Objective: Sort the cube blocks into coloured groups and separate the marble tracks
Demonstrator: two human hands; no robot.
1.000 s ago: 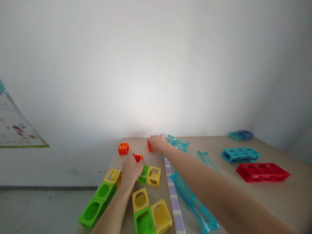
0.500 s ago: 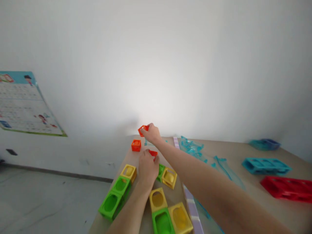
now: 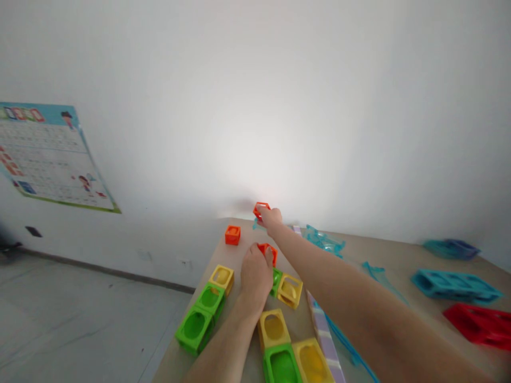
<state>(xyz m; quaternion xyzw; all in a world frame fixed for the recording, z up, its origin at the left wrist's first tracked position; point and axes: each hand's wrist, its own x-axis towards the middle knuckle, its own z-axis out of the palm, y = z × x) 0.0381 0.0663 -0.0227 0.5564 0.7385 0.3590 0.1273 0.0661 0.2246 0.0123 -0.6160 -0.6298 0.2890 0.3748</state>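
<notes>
In my right hand (image 3: 272, 219), lifted over the far end of the table, is an orange block (image 3: 261, 209) with open faces. My left hand (image 3: 256, 268) rests lower and nearer, its fingers closed on another orange block (image 3: 273, 254). That block is beside a joined green block (image 3: 276, 281) and yellow block (image 3: 290, 290), partly hidden by my left hand. A lone orange block (image 3: 232, 235) sits at the table's far left edge. Left of my forearm lies a joined row with a yellow block (image 3: 222, 277) and green blocks (image 3: 195, 327).
A yellow and green block cluster (image 3: 274, 329) lies in front. A lilac-and-white strip (image 3: 325, 335) divides the table; crumpled clear-blue plastic (image 3: 324, 242) lies beyond it. At right are a teal row (image 3: 455, 286), a red row (image 3: 485, 325) and blue-purple pieces (image 3: 451, 248). The wall (image 3: 255, 106) stands behind.
The view has shifted slightly left. My right hand has turned its orange block and moved it rightward relative to the lone block. My left hand still holds its block, which now shows more.
</notes>
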